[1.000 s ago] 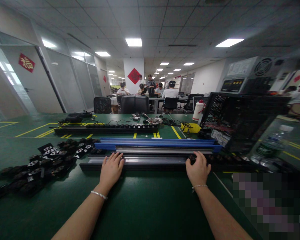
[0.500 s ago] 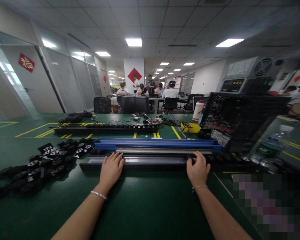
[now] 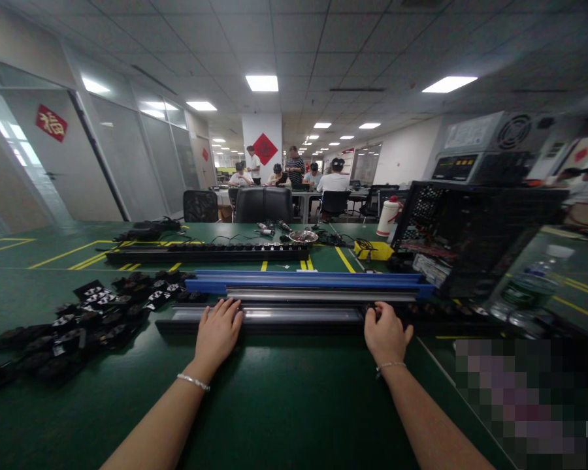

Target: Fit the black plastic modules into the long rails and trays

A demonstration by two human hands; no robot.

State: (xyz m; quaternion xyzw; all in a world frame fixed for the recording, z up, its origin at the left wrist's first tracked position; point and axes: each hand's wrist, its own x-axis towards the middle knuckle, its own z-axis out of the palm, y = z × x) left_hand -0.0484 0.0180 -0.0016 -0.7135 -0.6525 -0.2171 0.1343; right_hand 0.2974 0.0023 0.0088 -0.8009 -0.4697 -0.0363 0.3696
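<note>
A long black channel (image 3: 294, 329) with a shiny metallic inner face lies crosswise on the green table. Flat across its left part rests my left hand (image 3: 219, 333), fingers stretched out over the rim. Toward the other end, my right hand (image 3: 386, 331) has its thumb and fingers curled around a small black part (image 3: 369, 308), mostly covered by the fingers, at the channel. Just behind lie a silver-grey strip (image 3: 318, 296) and a blue rail (image 3: 308, 279), both parallel to the channel. A heap of black socket-like modules (image 3: 98, 320) spreads out at the left.
An open computer case (image 3: 475, 235) with power supplies (image 3: 500, 134) on top stands at the right, beside a plastic bottle (image 3: 534, 284). Farther back are a filled black strip (image 3: 210, 253), a metal bowl (image 3: 303, 237) and a yellow box (image 3: 374, 250). People sit in the background.
My right hand has shifted slightly left, and its fingers have curled in more around the small black part. My left hand stays put. A standing person in the background has moved left.
</note>
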